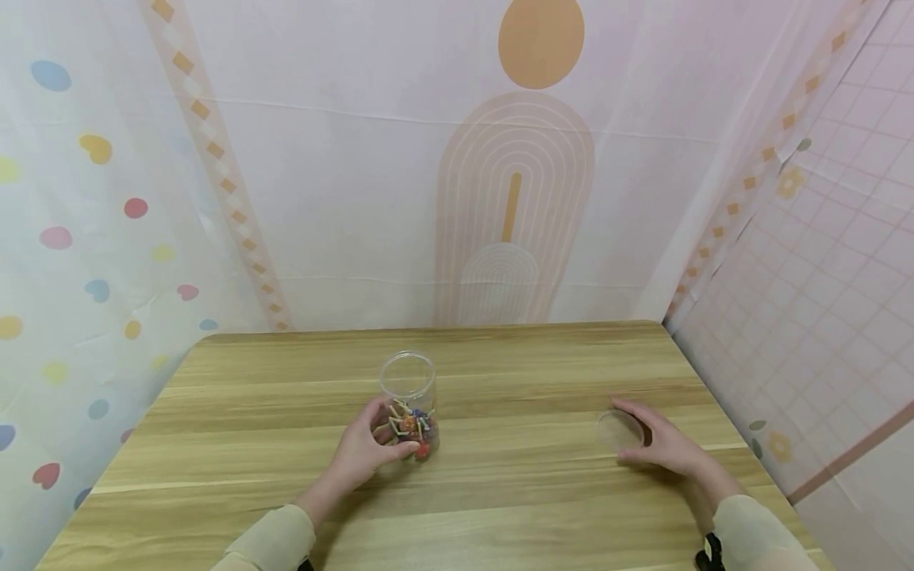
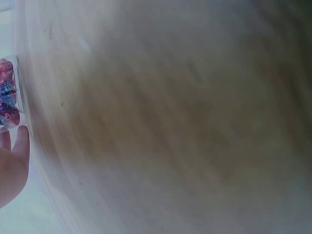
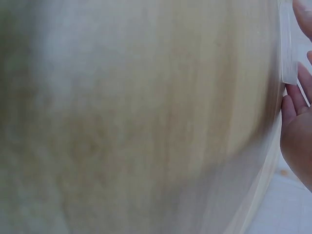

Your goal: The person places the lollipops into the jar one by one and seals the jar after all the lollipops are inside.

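both hands are working low over the wooden table [image 1: 500,492]. left hand [image 1: 364,452] is curling around the lower part of a clear plastic jar [image 1: 409,400], thumb and fingers wrapping its base, so it is gripping the jar. the jar is standing upright near the middle of the table, its mouth open at the top, and colourful small pieces [image 1: 414,424] are sitting in its bottom. in the left wrist view only a sliver of the jar [image 2: 9,92] is showing at the left edge, with a fingertip of the left hand [image 2: 12,165] just below it; the rest is blurred wood.

right hand [image 1: 660,444] is lying well apart from the jar, toward the table's right edge, its fingers curving loosely around a clear round lid [image 1: 620,430] that is lying flat on the wood. the fingers are touching the lid's rim. in the right wrist view the lid's edge [image 3: 288,58] is showing beside the fingers [image 3: 295,97].

a patterned pastel backdrop [image 1: 457,159] is hanging behind the table.
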